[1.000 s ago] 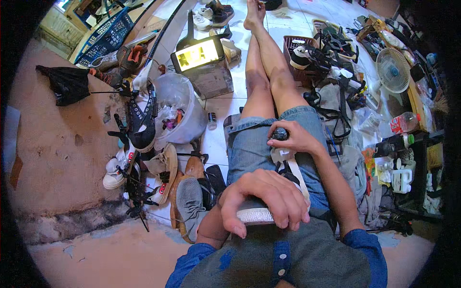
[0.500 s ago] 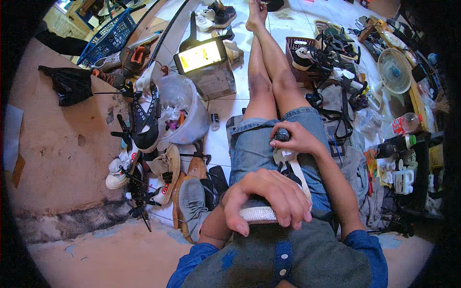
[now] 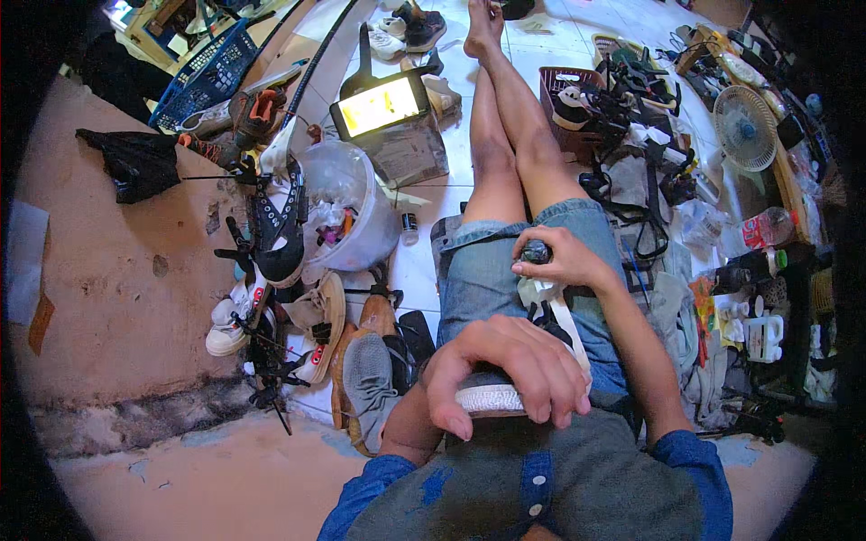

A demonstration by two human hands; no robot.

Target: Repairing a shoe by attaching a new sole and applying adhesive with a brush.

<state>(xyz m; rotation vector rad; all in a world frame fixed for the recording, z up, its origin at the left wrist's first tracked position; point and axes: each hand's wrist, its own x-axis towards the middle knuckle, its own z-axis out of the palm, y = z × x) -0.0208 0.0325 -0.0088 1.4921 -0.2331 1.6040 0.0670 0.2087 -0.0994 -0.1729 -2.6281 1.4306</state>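
Observation:
A shoe with a white sole edge (image 3: 492, 399) lies across my lap, its textured rim toward my belly. My left hand (image 3: 510, 365) is curled over that end, fingers wrapped round it, hiding much of the upper. Farther up the lap, my right hand (image 3: 564, 260) grips a dark, rounded handle (image 3: 536, 252) between thumb and fingers, close to the shoe's far end. What the handle belongs to is hidden below. White and black parts of the shoe show between my hands. Both hands rest above my denim shorts (image 3: 478, 279).
Several loose shoes, including a grey knit one (image 3: 368, 379), lie at left. Beyond stand a translucent bucket (image 3: 374, 221) and a lit phone (image 3: 381, 105) on a box (image 3: 406, 158). A small jar (image 3: 409, 228) is beside the bucket. At right are a fan (image 3: 745, 129), bottles and a brown basket (image 3: 586, 135).
The whole view has shifted slightly, with the surroundings a little to the right. Both hands keep the same hold on the shoe and the dark handle.

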